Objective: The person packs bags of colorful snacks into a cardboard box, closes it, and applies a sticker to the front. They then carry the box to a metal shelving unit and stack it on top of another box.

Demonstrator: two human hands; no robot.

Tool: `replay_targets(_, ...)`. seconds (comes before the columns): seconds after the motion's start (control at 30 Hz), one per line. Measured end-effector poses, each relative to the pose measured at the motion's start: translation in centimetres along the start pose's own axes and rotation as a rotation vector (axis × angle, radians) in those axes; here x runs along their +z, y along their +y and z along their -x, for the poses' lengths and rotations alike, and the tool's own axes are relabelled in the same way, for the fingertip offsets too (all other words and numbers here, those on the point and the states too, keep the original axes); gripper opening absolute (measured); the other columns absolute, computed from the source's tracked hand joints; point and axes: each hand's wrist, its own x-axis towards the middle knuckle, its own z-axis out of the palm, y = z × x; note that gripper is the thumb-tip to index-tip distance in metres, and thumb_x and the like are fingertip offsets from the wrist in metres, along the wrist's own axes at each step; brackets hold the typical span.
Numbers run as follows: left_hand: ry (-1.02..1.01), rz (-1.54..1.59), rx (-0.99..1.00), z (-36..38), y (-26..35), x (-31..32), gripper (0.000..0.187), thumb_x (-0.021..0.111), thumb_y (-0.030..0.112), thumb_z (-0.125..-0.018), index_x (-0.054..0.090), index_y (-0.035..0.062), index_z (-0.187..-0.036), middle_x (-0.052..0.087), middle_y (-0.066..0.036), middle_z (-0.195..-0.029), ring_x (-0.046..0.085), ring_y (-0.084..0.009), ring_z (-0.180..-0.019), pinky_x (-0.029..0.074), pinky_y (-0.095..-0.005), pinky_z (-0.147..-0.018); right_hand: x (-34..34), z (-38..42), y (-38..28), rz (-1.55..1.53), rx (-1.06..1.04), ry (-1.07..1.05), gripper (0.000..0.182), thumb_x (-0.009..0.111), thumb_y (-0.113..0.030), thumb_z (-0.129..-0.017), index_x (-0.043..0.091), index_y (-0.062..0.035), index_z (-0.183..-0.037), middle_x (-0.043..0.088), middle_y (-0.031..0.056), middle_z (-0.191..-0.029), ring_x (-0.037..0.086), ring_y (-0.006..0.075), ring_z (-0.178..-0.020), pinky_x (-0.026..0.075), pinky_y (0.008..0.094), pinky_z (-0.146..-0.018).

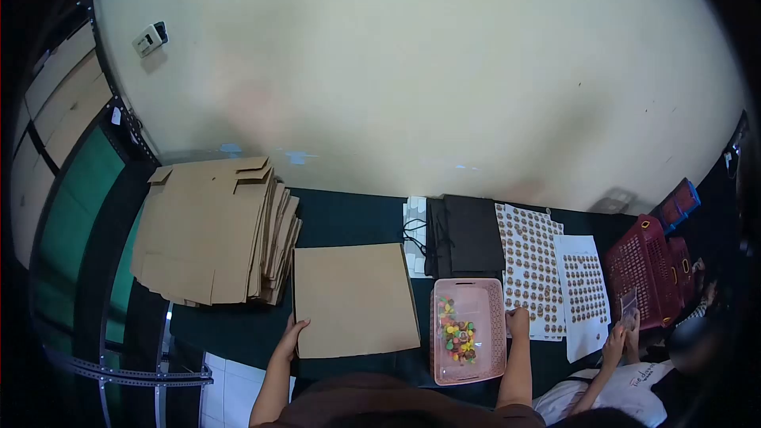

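Note:
A flat brown cardboard box [357, 301] lies in front of me on the dark table. My left hand [295, 336] grips its lower left edge, thumb on top and the other fingers out of sight. To the right of the box stands a pink plastic basket [468, 377] with small colourful pieces [458, 337] in it, which look like wrapped candies. My right hand [518, 322] is closed beside the basket's right rim, over the edge of a sheet of round stickers [533, 269]. What its fingers hold, if anything, is hidden.
Flattened cardboard boxes [202, 238] are stacked at left. Black paper bags [474, 234] and white bags [415, 214] lie behind the basket. Another sticker sheet [585, 289] and a maroon basket [640, 269] are at right. There, another person's hands [621, 335] hold a small object.

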Motion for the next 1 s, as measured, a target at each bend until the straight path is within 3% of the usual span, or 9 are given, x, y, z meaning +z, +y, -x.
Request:
replay_targets(0.47,-0.004,-0.073,-0.004,0.3,0.2,0.0,0.077,0.062,0.033,-0.078,0.023,0.0069,-0.140,0.038,-0.016,-0.134,0.036,-0.0265,-0.124,0.030,-0.0356,-0.101,0.9,-0.2,0.4,-0.032,0.031,0.058,0.014,0.057,-0.003,-0.070,0.061,0.0076,-0.064,0.058,0.0262,-0.066,0.059,0.0393,-0.061,0.048,0.0436,-0.063)
replay_targets(0.6,0.024,-0.277,0.058,1.4,1.5,0.7,0.074,0.062,0.033,-0.080,0.025,0.0062,-0.138,0.036,-0.018,-0.134,0.035,-0.0309,-0.124,0.028,-0.0383,-0.103,1.4,0.0,1.1,-0.401,0.190,0.359,0.007,0.058,-0.003,-0.076,0.056,0.0033,-0.076,0.056,0.0072,-0.057,0.051,0.0120,-0.051,0.044,0.0269,-0.048)
replay_targets(0.67,0.399,-0.911,0.356,3.0,2.7,1.8,0.067,0.063,0.027,-0.079,0.032,0.0059,-0.134,0.034,-0.020,-0.134,0.033,-0.0356,-0.123,0.028,-0.0419,-0.103,1.6,0.4,-0.6,-0.578,0.209,0.404,0.006,0.057,-0.003,-0.079,0.056,0.0027,-0.079,0.056,0.0064,-0.060,0.051,0.0112,-0.051,0.044,0.0254,-0.048)
replay_targets(0.7,0.399,-0.912,0.355,3.5,3.4,2.4,0.067,0.063,0.027,-0.079,0.032,0.0059,-0.134,0.034,-0.020,-0.134,0.033,-0.0356,-0.123,0.028,-0.0419,-0.103,1.3,1.1,-2.8,-0.755,0.230,0.448,0.005,0.056,-0.003,-0.081,0.056,0.0021,-0.082,0.057,0.0056,-0.063,0.051,0.0105,-0.052,0.044,0.0238,-0.049)
replay_targets(0.73,0.381,-0.929,0.517,4.0,4.3,3.1,0.064,0.064,0.023,-0.078,0.035,0.0057,-0.132,0.033,-0.021,-0.134,0.033,-0.0374,-0.122,0.029,-0.0434,-0.102,0.8,2.0,-5.5,-0.552,0.003,0.524,0.005,0.056,-0.003,-0.081,0.056,0.0023,-0.083,0.057,0.0065,-0.071,0.054,0.0103,-0.059,0.047,0.0236,-0.052)
replay_targets(0.8,0.362,-0.953,0.814,5.7,6.6,5.8,0.052,0.063,0.013,-0.075,0.046,0.0059,-0.124,0.042,-0.020,-0.125,0.042,-0.0347,-0.114,0.034,-0.0422,-0.097,-2.0,4.8,-13.3,-0.752,0.065,0.256,0.006,0.055,-0.001,-0.079,0.056,0.0023,-0.084,0.058,0.0074,-0.075,0.056,0.0114,-0.068,0.049,0.0252,-0.055)
replay_targets(0.83,0.362,-0.956,0.814,5.7,6.9,7.1,0.052,0.063,0.013,-0.075,0.046,0.0059,-0.124,0.042,-0.020,-0.125,0.042,-0.0347,-0.114,0.034,-0.0422,-0.097,-1.4,6.1,-15.8,-0.664,-0.108,0.290,0.009,0.055,0.001,-0.078,0.057,0.0023,-0.087,0.059,0.0078,-0.079,0.057,0.0128,-0.072,0.049,0.0260,-0.056)
replay_targets(0.9,-0.111,-0.636,0.721,6.0,7.0,9.3,0.038,0.061,0.014,-0.079,0.054,0.0043,-0.116,0.053,-0.017,-0.114,0.051,-0.0299,-0.107,0.039,-0.0377,-0.093,-2.1,9.3,-22.2,-0.758,-0.211,0.089,0.010,0.056,0.000,-0.078,0.059,0.0010,-0.087,0.060,0.0073,-0.081,0.058,0.0128,-0.073,0.050,0.0262,-0.059)
replay_targets(1.0,-0.310,-0.509,0.630,6.9,5.9,12.9,0.028,0.059,0.016,-0.085,0.059,0.0023,-0.109,0.060,-0.013,-0.107,0.056,-0.0216,-0.100,0.043,-0.0320,-0.087,-1.1,12.8,-27.6,-0.778,-0.503,-0.067,0.014,0.064,-0.003,-0.076,0.060,0.0000,-0.089,0.061,0.0103,-0.085,0.062,0.0172,-0.072,0.051,0.0282,-0.062)
